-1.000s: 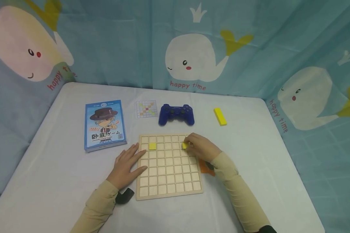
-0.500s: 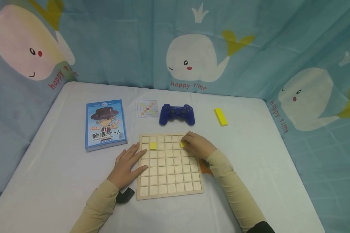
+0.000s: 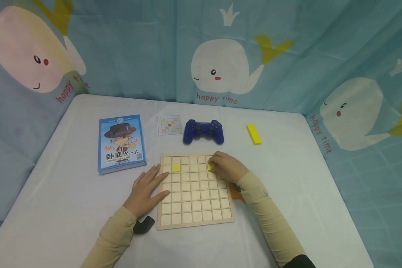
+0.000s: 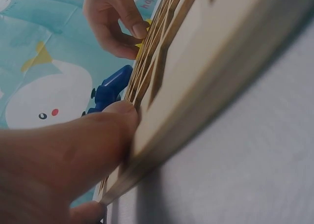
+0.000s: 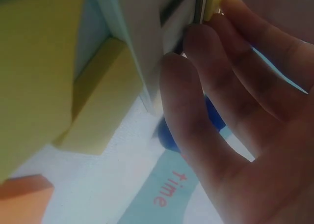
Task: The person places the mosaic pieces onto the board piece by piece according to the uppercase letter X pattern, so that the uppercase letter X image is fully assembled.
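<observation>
A wooden grid board [image 3: 191,206] lies on the table between my hands. My left hand [image 3: 147,191] rests on its left edge, fingers spread and straight. In the left wrist view the thumb [image 4: 105,130] lies along the board's rim. One yellow square tile [image 3: 175,168] sits in a cell of the second row, near the left. My right hand [image 3: 228,166] is over the upper right of the board, pinching another yellow tile [image 3: 209,166], partly covered by the fingers, at a cell in that same row. The right wrist view shows its fingers [image 5: 184,91] against the board.
Behind the board lie a blue game controller [image 3: 203,132], a small printed grid card [image 3: 169,125] and a yellow bar [image 3: 253,134]. A blue game box [image 3: 121,143] stands at the left. An orange piece [image 3: 236,193] lies under the right wrist, beside the board.
Over the last second my right hand has shifted slightly left with the yellow tile. It has stayed there for the last half second; my left hand keeps its place on the board.
</observation>
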Demonstrator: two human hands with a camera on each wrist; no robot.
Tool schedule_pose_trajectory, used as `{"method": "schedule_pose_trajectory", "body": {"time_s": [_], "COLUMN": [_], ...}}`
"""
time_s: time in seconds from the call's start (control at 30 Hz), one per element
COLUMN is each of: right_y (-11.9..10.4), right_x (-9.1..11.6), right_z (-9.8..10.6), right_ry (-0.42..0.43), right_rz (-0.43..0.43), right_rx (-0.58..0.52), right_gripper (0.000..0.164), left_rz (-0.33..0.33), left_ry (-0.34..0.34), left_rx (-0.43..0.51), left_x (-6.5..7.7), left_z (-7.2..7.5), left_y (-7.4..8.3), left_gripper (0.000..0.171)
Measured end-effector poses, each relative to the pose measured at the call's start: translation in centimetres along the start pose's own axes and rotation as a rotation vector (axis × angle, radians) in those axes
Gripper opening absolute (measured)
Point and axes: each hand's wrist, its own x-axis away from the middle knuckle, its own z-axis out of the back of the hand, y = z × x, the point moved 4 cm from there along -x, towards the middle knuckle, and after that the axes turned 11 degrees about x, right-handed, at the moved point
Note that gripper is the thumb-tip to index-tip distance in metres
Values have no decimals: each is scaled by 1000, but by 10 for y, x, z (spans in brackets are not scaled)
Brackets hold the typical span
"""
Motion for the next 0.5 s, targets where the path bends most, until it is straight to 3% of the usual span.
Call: {"method": "schedule_pose_trajectory", "body": {"time_s": [0.3, 0.5], "right_y": [3, 15], "right_x": [4, 30], "right_z": [3, 18], "right_ry": [5, 62], "right_rz": [-5, -57], "right_rx": [13, 50], "right_gripper": [26, 29], "left_rz": [-10, 4], "left_ry": [-1, -9], "left_rx": [3, 9], "left_x": [0, 0], "left_z": [0, 1], "left_y": [1, 2], "left_gripper": [59, 59]}}
